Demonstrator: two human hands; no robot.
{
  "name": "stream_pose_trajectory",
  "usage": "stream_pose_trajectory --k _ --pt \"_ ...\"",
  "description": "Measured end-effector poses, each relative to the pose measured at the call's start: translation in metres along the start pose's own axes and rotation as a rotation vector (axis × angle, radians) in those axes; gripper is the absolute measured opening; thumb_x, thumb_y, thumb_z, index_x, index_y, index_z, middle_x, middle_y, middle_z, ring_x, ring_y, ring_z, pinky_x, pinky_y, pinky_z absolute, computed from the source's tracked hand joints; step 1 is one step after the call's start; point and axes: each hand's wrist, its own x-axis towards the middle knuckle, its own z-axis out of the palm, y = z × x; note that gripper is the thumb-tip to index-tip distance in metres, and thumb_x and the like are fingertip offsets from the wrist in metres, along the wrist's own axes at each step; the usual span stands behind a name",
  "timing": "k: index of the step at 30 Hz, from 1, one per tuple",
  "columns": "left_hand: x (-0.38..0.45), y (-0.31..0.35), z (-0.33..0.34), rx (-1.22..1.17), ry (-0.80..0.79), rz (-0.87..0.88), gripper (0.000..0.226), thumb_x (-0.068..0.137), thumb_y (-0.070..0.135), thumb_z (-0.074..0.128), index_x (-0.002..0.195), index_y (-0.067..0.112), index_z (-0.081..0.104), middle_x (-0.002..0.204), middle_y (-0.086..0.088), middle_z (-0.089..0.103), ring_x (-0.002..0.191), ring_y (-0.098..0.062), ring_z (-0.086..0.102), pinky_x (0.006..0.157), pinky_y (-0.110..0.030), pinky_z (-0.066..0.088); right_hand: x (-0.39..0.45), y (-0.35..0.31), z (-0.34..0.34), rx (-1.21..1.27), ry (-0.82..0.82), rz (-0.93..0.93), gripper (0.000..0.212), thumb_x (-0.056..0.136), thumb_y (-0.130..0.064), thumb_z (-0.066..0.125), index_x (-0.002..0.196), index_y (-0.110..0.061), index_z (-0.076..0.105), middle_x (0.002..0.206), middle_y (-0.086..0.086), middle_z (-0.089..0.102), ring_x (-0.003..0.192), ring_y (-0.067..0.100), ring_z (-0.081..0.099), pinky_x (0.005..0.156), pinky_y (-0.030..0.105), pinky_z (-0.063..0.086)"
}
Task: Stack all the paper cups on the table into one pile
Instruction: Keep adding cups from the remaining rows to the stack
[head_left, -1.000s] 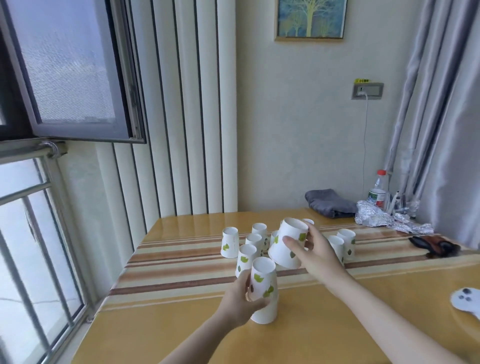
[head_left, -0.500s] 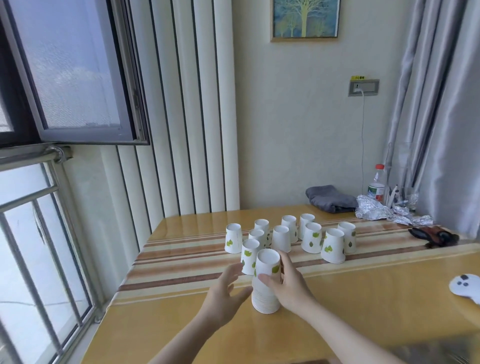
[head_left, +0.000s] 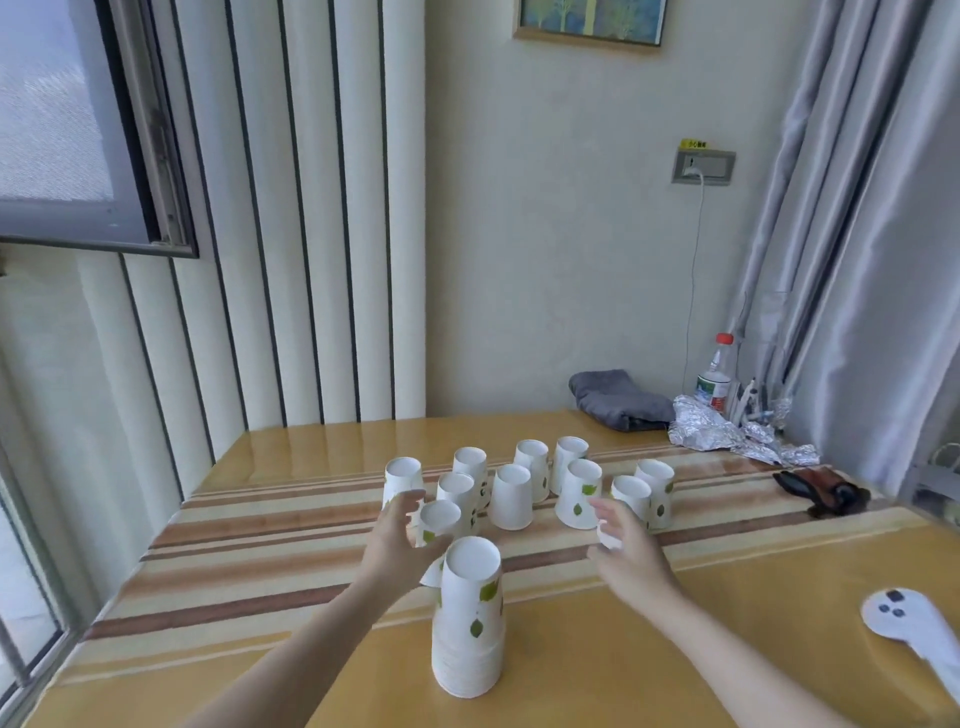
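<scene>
A pile of nested upside-down white paper cups with green leaves stands on the wooden table close to me. Beyond it, several single upside-down cups stand in a loose cluster on the striped runner. My left hand hovers open just beside the nearest single cup, fingers spread, not gripping it. My right hand is open too, in front of the cup at the right, partly hiding it. Both hands are off the pile.
A grey folded cloth, crumpled foil, a plastic bottle and a dark object lie at the table's far right. A white controller sits near the right edge. Window and railing are on the left.
My right hand set the carried cup onto the pile, then both hands let go and moved forward towards the single cups. The view has dropped closer to the table.
</scene>
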Motion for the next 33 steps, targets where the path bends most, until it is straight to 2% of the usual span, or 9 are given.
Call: stream_pose_trajectory --k 3,6,8,12,17,20,24,27,33 --pt "0.018 0.002 0.009 0.027 -0.036 -0.061 0.057 0.072 0.028 0.08 0.118 0.032 0.046 0.108 0.007 0.053 0.103 -0.021 0.053 0.065 -0.034 0.052 0.036 0.015 -0.023 -0.147 0.211 0.062 0.05 0.078 -0.002 0.061 0.124 -0.018 0.05 0.128 0.01 0.049 0.121 0.025 0.046 0.092 0.03 0.037" --pt "0.023 -0.001 0.012 0.025 -0.039 -0.083 0.048 0.073 0.03 0.08 0.107 0.039 0.047 0.097 0.007 0.059 0.097 -0.022 0.058 0.078 -0.044 0.057 0.058 0.022 -0.033 -0.233 0.292 0.129 0.057 0.075 -0.01 0.067 0.128 -0.017 0.048 0.128 0.013 0.044 0.124 0.03 0.041 0.097 0.036 0.038" --pt "0.025 0.002 0.003 -0.007 0.011 -0.043 0.045 0.074 0.028 0.08 0.104 0.041 0.049 0.099 0.005 0.061 0.099 -0.023 0.06 0.082 -0.041 0.053 0.07 0.026 -0.035 -0.237 0.294 0.163 0.063 0.074 -0.019 0.071 0.131 -0.02 0.044 0.129 0.012 0.043 0.124 0.03 0.041 0.099 0.038 0.04" --pt "0.027 0.03 -0.029 -0.059 0.107 0.046 0.052 0.075 0.03 0.08 0.12 0.03 0.054 0.108 0.001 0.063 0.108 -0.022 0.059 0.086 -0.037 0.051 0.085 0.037 -0.028 -0.236 0.261 0.215 0.065 0.069 -0.033 0.076 0.125 -0.015 0.048 0.123 0.009 0.051 0.115 0.03 0.051 0.091 0.039 0.046" --pt "0.013 0.079 -0.052 -0.115 0.011 0.233 0.051 0.075 0.03 0.079 0.12 0.033 0.056 0.115 0.006 0.067 0.111 -0.012 0.062 0.096 -0.03 0.049 0.08 0.037 -0.015 -0.171 0.319 0.263 0.06 0.071 -0.032 0.076 0.119 -0.009 0.049 0.116 0.01 0.054 0.113 0.034 0.053 0.086 0.04 0.046" --pt "-0.006 0.101 -0.055 -0.107 -0.141 0.319 0.047 0.075 0.033 0.079 0.117 0.038 0.057 0.115 0.01 0.068 0.114 -0.005 0.062 0.101 -0.026 0.046 0.068 0.018 -0.02 -0.121 0.355 0.237 0.066 0.073 -0.034 0.076 0.125 -0.01 0.044 0.124 0.012 0.056 0.113 0.034 0.054 0.086 0.039 0.046" --pt "-0.028 0.11 -0.052 -0.019 -0.257 0.367 0.058 0.071 0.045 0.079 0.122 0.032 0.055 0.116 0.009 0.068 0.113 -0.006 0.062 0.102 -0.031 0.048 0.044 -0.024 -0.037 -0.044 0.338 0.167 0.064 0.073 -0.035 0.077 0.12 -0.008 0.042 0.119 0.012 0.058 0.103 0.03 0.056 0.075 0.033 0.04" --pt "-0.043 0.103 -0.047 0.034 -0.289 0.326 0.061 0.069 0.049 0.077 0.123 0.034 0.053 0.116 0.01 0.067 0.114 -0.008 0.061 0.104 -0.035 0.049 0.022 -0.056 -0.043 0.028 0.292 0.06 0.059 0.073 -0.036 0.077 0.119 -0.015 0.047 0.116 0.006 0.06 0.105 0.026 0.056 0.079 0.033 0.041" --pt "-0.068 0.067 -0.026 0.04 -0.353 0.214 0.05 0.074 0.036 0.078 0.117 0.039 0.052 0.111 0.006 0.062 0.109 -0.019 0.059 0.096 -0.04 0.053 -0.025 -0.1 -0.036 0.209 0.179 -0.118 0.053 0.075 -0.035 0.077 0.121 -0.024 0.052 0.114 -0.004 0.061 0.103 0.016 0.059 0.084 0.031 0.046"
